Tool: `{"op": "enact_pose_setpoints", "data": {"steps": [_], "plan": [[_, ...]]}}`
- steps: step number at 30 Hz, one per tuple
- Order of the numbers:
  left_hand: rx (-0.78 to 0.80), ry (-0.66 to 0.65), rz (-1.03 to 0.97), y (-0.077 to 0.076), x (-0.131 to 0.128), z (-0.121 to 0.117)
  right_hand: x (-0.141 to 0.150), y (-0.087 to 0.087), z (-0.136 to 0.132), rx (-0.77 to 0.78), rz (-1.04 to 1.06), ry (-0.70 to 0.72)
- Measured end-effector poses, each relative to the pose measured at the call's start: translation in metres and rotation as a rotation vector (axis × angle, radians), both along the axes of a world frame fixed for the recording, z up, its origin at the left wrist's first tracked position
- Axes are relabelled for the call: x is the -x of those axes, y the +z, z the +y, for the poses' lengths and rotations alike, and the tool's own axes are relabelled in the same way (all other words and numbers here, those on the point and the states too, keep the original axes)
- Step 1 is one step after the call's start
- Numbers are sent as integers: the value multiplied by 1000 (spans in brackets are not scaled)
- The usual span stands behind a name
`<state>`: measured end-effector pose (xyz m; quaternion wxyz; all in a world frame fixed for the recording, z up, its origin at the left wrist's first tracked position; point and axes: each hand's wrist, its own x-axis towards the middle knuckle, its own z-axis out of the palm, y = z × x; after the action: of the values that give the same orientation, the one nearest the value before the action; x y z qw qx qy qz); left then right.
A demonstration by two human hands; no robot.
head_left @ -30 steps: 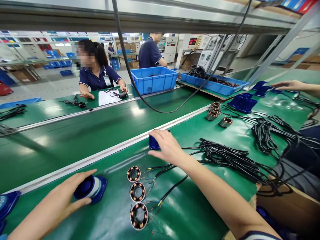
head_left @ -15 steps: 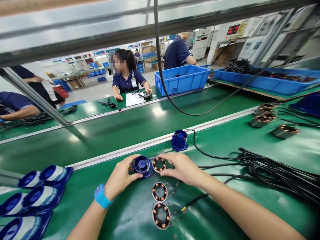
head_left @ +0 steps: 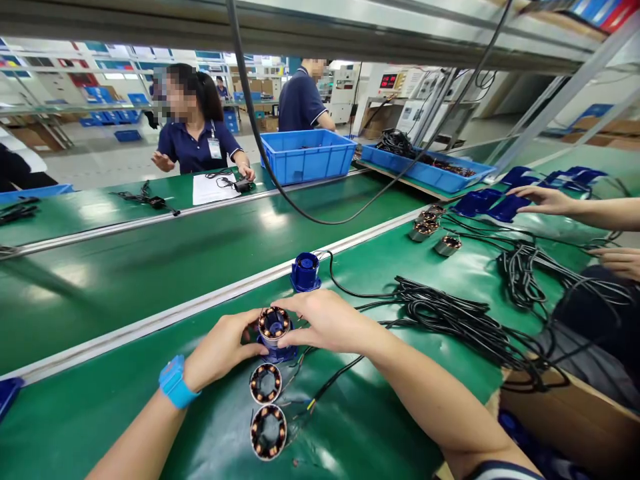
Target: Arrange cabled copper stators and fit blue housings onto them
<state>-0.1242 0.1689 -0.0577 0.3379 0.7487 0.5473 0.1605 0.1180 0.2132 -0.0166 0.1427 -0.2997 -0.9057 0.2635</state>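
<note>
- Two hands meet at the near middle of the green bench (head_left: 150,413): the left hand (head_left: 220,350) at 9 o'clock and the right hand (head_left: 330,323) at 3 o'clock of a copper-wound stator (head_left: 274,323) seated on a blue housing (head_left: 276,350).
- The stator looks small, rigid and fairly dense; its fine lead wires and exposed windings seem fragile, so the outer ring is the safer place to take it.
- The blue housing looks like light, stiff, smooth plastic, best steadied by its side wall.
- The left fingers curl partly closed around the housing's side; the right fingertips pinch the stator's rim from above.
- Two more stators (head_left: 265,383) lie toward 6 o'clock.
- Another blue housing (head_left: 305,272) stands at 12 o'clock; black cables (head_left: 450,320) spread toward 3 o'clock.
</note>
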Motion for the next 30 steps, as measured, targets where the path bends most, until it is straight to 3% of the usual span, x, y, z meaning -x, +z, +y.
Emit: {"op": "enact_pose_setpoints", "data": {"steps": [4, 8, 11, 14, 18, 20, 24, 27, 28, 30], "plan": [[-3, 32, -20, -3, -3, -2, -2, 5, -8, -72, -196, -116], [-21, 35, -41, -9, -5, -3, 2, -13, -14, -180, -337, -124], [-55, 25, -45, -11, -3, -3, 7, -31, -12, -208, -236, -86], [-91, 26, -11, -9, 4, -7, 11, -40, -9, -244, -88, -138], [-180, 111, 96, 2, 22, -18, 6, -45, -5, -515, 232, -268], [-242, 184, 181, 10, 38, -24, 6, -51, -3, -579, 215, -283], [-354, 409, 381, 28, 90, -41, 8, -65, -1, -544, -19, -257], [-405, 707, 615, 40, 145, -67, 6, -65, 5, -515, -109, -326], [-397, 848, 803, 42, 164, -78, 6, -62, 8, -498, -157, -347], [-335, 1008, 916, 43, 200, -102, 4, -54, 12, -489, -225, -351]]}}
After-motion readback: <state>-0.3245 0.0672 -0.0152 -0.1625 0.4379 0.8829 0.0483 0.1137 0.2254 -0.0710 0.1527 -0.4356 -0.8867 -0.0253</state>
